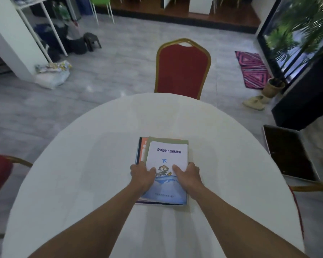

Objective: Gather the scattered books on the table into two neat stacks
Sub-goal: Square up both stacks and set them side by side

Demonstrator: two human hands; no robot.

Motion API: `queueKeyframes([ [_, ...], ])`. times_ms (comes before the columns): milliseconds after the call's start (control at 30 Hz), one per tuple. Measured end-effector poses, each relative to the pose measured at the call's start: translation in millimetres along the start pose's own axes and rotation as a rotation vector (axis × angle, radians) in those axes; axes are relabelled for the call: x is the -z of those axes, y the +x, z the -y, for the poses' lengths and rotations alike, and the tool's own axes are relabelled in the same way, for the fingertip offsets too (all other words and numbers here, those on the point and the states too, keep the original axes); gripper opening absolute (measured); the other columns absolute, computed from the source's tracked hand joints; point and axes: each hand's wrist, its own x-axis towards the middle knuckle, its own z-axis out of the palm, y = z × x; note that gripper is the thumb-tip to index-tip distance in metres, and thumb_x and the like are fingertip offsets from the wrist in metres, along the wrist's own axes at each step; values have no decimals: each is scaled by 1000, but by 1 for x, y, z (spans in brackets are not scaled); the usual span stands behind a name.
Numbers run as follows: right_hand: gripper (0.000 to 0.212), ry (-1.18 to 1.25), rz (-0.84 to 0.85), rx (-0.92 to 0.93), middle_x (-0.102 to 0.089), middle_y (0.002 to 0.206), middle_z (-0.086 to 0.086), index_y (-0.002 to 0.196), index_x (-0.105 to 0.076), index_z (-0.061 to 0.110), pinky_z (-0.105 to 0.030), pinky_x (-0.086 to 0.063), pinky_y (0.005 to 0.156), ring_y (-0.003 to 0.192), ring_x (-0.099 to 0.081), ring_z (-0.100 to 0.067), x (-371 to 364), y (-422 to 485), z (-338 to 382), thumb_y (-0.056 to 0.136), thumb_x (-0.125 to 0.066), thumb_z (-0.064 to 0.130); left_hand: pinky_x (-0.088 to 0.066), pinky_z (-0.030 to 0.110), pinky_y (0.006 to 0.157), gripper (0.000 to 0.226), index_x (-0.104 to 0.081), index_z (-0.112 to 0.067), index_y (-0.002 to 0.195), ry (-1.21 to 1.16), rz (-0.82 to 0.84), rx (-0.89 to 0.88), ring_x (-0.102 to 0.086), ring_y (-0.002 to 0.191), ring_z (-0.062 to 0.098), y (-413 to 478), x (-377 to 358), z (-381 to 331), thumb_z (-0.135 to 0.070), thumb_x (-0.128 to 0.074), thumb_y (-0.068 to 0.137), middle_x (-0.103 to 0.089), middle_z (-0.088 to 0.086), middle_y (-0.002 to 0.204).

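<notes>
Dim, soft blur — edges warped, bluish

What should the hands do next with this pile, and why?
Probably square it up: the left hand and right hand grip the top booklet, but the green book and orange-edged book beneath stick out unevenly.

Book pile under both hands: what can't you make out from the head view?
- How many books the pile holds: the top white-and-blue book covers the rest.
- Lower covers: only edges show.
- Small print at the top book's foot: blurred.
- Fingertips of left hand and right hand at the pile's sides: hidden.
</notes>
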Motion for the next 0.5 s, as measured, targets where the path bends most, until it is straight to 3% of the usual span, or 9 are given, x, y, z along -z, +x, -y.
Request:
queueKeyframes([
  [267,68,-211,-51,-3,-38,141,-13,138,-46,12,-44,-36,108,132,-44,-33,-15,0,8,90,-58,58,-32,41,110,50,-45,-5,132,224,-72,36,-39,128,32,4,-2,7,-41,-42,97,-38,16,136],
  [367,58,-44,10,49,-54,138,-7,136,-48,13,-38,-46,102,116,-59,-25,-18,1,6,91,-62,48,-37,39,105,45,-41,1,128,83,-20,21,-43,122,33,3,-2,10,-33,-42,98,-29,17,137],
  [500,49,73,43,76,-62,131,-2,140,-43,17,-26,-39,87,101,-55,-16,-19,-8,6,98,-58,36,-39,38,104,48,-33,3,137,37,35,-36,-45,126,34,5,-1,13,-26,-41,99,-31,18,145],
])
